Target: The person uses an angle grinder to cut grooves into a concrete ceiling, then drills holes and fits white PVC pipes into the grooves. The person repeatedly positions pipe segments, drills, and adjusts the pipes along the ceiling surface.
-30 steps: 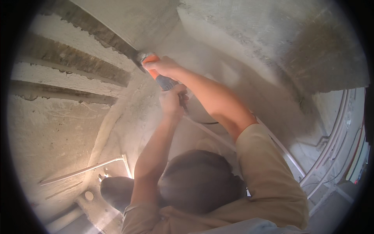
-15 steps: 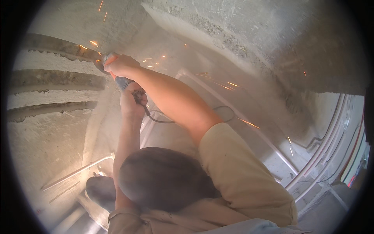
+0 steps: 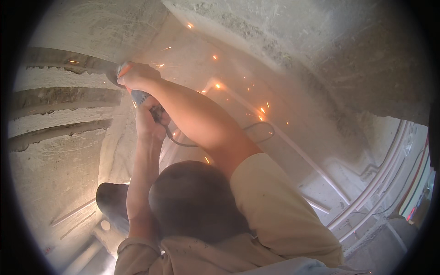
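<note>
Grips the grinder (image 3: pixel 139 96) firmly, with right hand (image 3: pixel 140 76) round its orange front and left hand (image 3: pixel 147 121) round its rear (amid sparks (image 3: pixel 218 86)), at the right end of the top groove (image 3: pixel 64 58).

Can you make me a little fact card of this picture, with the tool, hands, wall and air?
Tool: orange-and-grey power tool with a dark disc and black cord
Left hand: gripping the tool's rear
Right hand: gripping its front
Wall: three long grooves
Air: hazy, with orange sparks
</note>
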Action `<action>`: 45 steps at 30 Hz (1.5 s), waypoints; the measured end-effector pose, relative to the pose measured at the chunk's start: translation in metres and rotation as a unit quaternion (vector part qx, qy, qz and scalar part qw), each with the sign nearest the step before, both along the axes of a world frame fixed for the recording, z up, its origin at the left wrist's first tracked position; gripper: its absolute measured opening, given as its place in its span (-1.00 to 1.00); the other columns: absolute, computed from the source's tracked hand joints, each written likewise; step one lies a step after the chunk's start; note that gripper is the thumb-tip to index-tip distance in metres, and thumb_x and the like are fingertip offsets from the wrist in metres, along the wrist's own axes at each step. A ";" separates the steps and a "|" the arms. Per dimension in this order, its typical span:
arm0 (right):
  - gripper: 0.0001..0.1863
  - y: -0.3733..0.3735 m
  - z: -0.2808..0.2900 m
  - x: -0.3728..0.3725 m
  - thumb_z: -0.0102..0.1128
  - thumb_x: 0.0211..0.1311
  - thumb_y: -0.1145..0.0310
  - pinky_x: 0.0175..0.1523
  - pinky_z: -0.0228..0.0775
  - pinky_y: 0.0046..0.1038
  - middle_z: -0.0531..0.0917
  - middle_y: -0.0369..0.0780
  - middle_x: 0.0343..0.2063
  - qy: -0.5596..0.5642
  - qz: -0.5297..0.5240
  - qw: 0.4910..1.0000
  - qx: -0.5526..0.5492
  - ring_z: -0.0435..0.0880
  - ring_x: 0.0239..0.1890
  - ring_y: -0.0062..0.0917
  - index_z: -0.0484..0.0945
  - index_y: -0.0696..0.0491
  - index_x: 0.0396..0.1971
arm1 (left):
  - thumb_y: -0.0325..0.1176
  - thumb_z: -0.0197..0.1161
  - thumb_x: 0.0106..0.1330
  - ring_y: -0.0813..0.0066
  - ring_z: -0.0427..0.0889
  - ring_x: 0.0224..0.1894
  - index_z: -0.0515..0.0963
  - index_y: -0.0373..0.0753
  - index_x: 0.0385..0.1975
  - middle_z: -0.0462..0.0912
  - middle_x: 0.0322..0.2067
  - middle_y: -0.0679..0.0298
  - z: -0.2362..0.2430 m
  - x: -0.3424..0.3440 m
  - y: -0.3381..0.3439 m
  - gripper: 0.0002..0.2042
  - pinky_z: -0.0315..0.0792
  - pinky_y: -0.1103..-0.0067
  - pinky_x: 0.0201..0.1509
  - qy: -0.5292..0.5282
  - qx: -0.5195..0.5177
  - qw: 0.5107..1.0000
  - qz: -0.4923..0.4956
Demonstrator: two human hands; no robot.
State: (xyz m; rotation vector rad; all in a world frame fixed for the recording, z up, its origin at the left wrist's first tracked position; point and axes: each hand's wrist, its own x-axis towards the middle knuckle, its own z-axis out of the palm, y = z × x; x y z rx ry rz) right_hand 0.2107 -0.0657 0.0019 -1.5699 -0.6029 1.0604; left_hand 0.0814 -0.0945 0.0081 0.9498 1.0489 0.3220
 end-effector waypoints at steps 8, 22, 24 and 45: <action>-0.76 0.005 -0.004 -0.011 0.36 0.21 0.04 0.02 0.49 -0.44 0.81 -0.41 -0.40 -0.013 -0.039 0.999 -0.008 0.78 -0.15 -0.56 0.70 -0.26 -0.17 | -0.47 0.20 0.23 0.57 0.41 -0.68 0.55 -0.19 -0.43 0.55 -0.59 0.38 -0.003 -0.012 0.004 -0.98 0.15 0.66 -0.62 -0.017 0.010 0.999 -0.038; -0.78 0.008 -0.002 -0.015 0.39 0.11 0.15 0.09 0.54 -0.37 0.82 -0.38 -0.21 0.000 -0.059 0.998 -0.012 0.78 -0.03 -0.45 0.71 -0.27 -0.21 | -0.46 0.19 0.25 0.58 0.33 -0.70 0.54 -0.20 -0.43 0.49 -0.63 0.40 0.004 -0.015 0.008 -0.97 0.06 0.60 -0.63 -0.034 -0.040 0.995 -0.084; -0.75 0.009 -0.002 -0.015 0.40 0.09 0.15 0.10 0.54 -0.37 0.81 -0.37 -0.19 0.015 -0.065 0.998 -0.009 0.78 -0.01 -0.44 0.71 -0.26 -0.19 | -0.46 0.20 0.25 0.58 0.32 -0.71 0.53 -0.20 -0.43 0.49 -0.64 0.40 0.001 -0.016 0.011 -0.97 0.06 0.60 -0.64 -0.010 -0.026 0.999 -0.042; -0.80 0.024 -0.007 -0.021 0.38 0.13 0.05 0.00 0.56 -0.44 0.81 -0.46 -0.37 -0.055 -0.086 0.993 -0.053 0.80 -0.12 -0.58 0.71 -0.34 -0.23 | -0.44 0.20 0.25 0.55 0.33 -0.74 0.55 -0.22 -0.47 0.47 -0.70 0.34 -0.005 -0.020 0.017 -0.93 0.08 0.58 -0.66 -0.021 -0.011 0.998 -0.059</action>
